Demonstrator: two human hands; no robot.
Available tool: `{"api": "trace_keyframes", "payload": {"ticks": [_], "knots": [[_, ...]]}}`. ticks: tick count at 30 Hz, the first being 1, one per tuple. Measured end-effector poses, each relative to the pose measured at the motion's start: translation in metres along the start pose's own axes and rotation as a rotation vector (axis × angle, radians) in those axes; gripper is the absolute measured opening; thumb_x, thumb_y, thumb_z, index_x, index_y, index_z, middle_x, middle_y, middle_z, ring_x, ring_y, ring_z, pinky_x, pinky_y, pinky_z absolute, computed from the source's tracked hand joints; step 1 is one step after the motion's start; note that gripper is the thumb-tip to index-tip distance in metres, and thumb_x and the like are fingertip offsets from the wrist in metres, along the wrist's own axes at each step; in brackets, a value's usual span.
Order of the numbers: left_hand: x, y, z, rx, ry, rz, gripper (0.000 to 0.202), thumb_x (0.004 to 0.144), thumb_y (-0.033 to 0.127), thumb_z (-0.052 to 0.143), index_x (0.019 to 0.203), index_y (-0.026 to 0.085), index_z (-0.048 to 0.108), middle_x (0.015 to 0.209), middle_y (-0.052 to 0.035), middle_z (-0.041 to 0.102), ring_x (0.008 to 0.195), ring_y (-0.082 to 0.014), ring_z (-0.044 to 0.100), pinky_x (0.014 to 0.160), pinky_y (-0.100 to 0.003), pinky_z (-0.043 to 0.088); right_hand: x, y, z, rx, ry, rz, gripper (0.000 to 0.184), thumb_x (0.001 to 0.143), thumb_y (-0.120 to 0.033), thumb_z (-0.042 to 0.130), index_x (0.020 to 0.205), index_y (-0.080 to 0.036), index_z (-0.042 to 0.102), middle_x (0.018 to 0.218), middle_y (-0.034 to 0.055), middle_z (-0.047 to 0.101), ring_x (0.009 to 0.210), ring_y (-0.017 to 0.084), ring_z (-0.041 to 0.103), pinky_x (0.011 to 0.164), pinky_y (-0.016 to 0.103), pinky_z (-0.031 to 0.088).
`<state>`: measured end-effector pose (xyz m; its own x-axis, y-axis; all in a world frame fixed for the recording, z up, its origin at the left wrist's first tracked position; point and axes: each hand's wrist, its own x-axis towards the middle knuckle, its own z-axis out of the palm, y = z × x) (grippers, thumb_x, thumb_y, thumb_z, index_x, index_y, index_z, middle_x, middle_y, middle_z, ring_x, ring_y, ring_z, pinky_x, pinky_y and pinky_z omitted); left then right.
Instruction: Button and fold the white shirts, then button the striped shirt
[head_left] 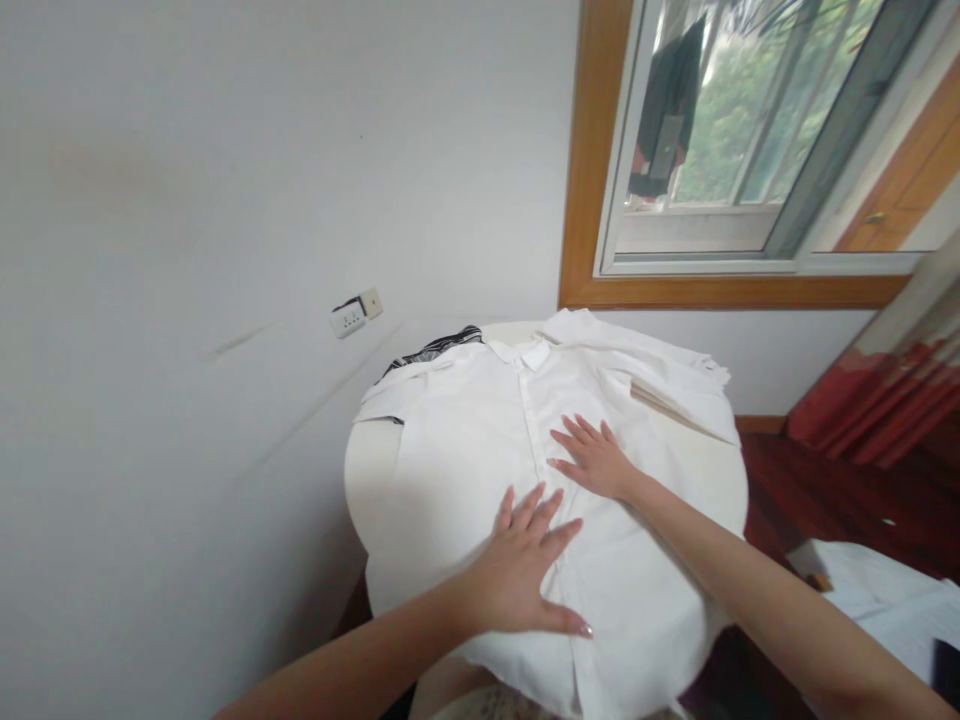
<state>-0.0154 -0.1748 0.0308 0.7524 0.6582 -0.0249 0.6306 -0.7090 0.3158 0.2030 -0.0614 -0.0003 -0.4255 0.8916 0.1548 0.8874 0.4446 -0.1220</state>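
A white button-up shirt (465, 440) lies spread front-up over a small round white table (369, 470), collar toward the wall. My left hand (525, 575) rests flat on the shirt's lower front, fingers spread, beside the button placket. My right hand (592, 457) lies flat, fingers apart, on the shirt's chest just right of the placket. Neither hand holds anything. The shirt's hem hangs over the table's near edge.
More white garments (660, 365) lie under the shirt at the table's far right, and a black-and-white striped cloth (435, 350) at the far left. A wall socket (349, 318) is on the left wall. A window (750, 140), a red curtain (877, 400) and white cloth (885, 600) are on the right.
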Motion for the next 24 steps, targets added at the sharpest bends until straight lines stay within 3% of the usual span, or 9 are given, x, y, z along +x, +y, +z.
{"api": "trace_keyframes", "payload": {"ticks": [4, 11, 13, 15, 18, 20, 22, 24], "knots": [[-0.008, 0.012, 0.0, -0.016, -0.025, 0.048, 0.1, 0.067, 0.082, 0.05, 0.149, 0.033, 0.021, 0.159, -0.0079, 0.01, 0.144, -0.0401, 0.003, 0.11, -0.068, -0.003, -0.019, 0.0, -0.002, 0.016, -0.002, -0.026, 0.067, 0.091, -0.067, 0.029, 0.145, -0.03, 0.036, 0.155, 0.0086, 0.023, 0.144, 0.031, 0.016, 0.111, 0.062, 0.014], [-0.026, 0.043, 0.031, 0.049, 0.001, 0.002, 0.092, 0.076, 0.067, 0.055, 0.15, 0.035, 0.013, 0.159, -0.0086, 0.006, 0.144, -0.0405, 0.007, 0.107, -0.074, 0.005, -0.053, -0.002, -0.006, 0.0, 0.024, -0.058, 0.061, 0.093, -0.061, 0.033, 0.147, -0.032, 0.032, 0.156, 0.0066, 0.023, 0.144, 0.029, 0.016, 0.111, 0.06, 0.015], [-0.027, 0.047, 0.027, 0.041, -0.022, 0.041, 0.091, 0.075, 0.07, 0.054, 0.15, 0.035, 0.017, 0.158, -0.0096, 0.011, 0.142, -0.0415, 0.015, 0.106, -0.073, 0.014, -0.059, -0.004, -0.008, -0.011, 0.024, -0.067, 0.061, 0.093, -0.06, 0.034, 0.146, -0.032, 0.033, 0.156, 0.0066, 0.024, 0.143, 0.029, 0.018, 0.111, 0.06, 0.017], [-0.017, 0.041, 0.01, 0.042, 0.017, 0.016, 0.079, 0.08, 0.068, 0.048, 0.148, 0.034, 0.024, 0.156, -0.0087, 0.024, 0.139, -0.0373, 0.028, 0.107, -0.064, 0.027, -0.054, -0.01, -0.013, -0.017, 0.012, -0.046, 0.059, 0.094, -0.058, 0.033, 0.146, -0.031, 0.034, 0.154, 0.0077, 0.028, 0.142, 0.03, 0.022, 0.109, 0.06, 0.021], [0.02, 0.006, -0.023, 0.127, 0.24, -0.146, 0.052, 0.096, 0.046, 0.03, 0.144, 0.025, 0.036, 0.143, -0.008, 0.047, 0.128, -0.0248, 0.046, 0.107, -0.046, 0.037, -0.027, -0.024, -0.018, -0.041, 0.033, 0.029, 0.052, 0.098, -0.047, 0.03, 0.146, -0.029, 0.035, 0.153, 0.009, 0.031, 0.14, 0.032, 0.026, 0.107, 0.06, 0.024], [0.048, -0.032, -0.034, 0.231, 0.359, -0.195, 0.046, 0.098, 0.033, 0.028, 0.139, 0.02, 0.044, 0.139, -0.0092, 0.051, 0.129, -0.0222, 0.045, 0.108, -0.043, 0.035, -0.006, -0.032, -0.017, -0.071, 0.073, 0.042, 0.049, 0.098, -0.042, 0.029, 0.145, -0.029, 0.037, 0.154, 0.0073, 0.029, 0.142, 0.03, 0.022, 0.109, 0.06, 0.02], [0.064, -0.074, -0.032, 0.311, 0.38, -0.18, 0.044, 0.097, 0.035, 0.034, 0.137, 0.023, 0.046, 0.145, -0.0071, 0.045, 0.135, -0.0227, 0.038, 0.112, -0.046, 0.03, 0.01, -0.033, -0.01, -0.064, 0.066, 0.064, 0.048, 0.099, -0.042, 0.027, 0.143, -0.028, 0.04, 0.153, 0.0071, 0.032, 0.142, 0.028, 0.023, 0.11, 0.059, 0.019], [0.065, -0.109, -0.023, 0.333, 0.368, -0.21, 0.044, 0.096, 0.041, 0.036, 0.137, 0.027, 0.047, 0.145, -0.0053, 0.045, 0.136, -0.023, 0.038, 0.112, -0.047, 0.03, 0.014, -0.024, -0.002, -0.038, 0.055, 0.07, 0.049, 0.099, -0.045, 0.026, 0.143, -0.028, 0.04, 0.152, 0.0061, 0.033, 0.141, 0.027, 0.025, 0.11, 0.057, 0.02]]}}
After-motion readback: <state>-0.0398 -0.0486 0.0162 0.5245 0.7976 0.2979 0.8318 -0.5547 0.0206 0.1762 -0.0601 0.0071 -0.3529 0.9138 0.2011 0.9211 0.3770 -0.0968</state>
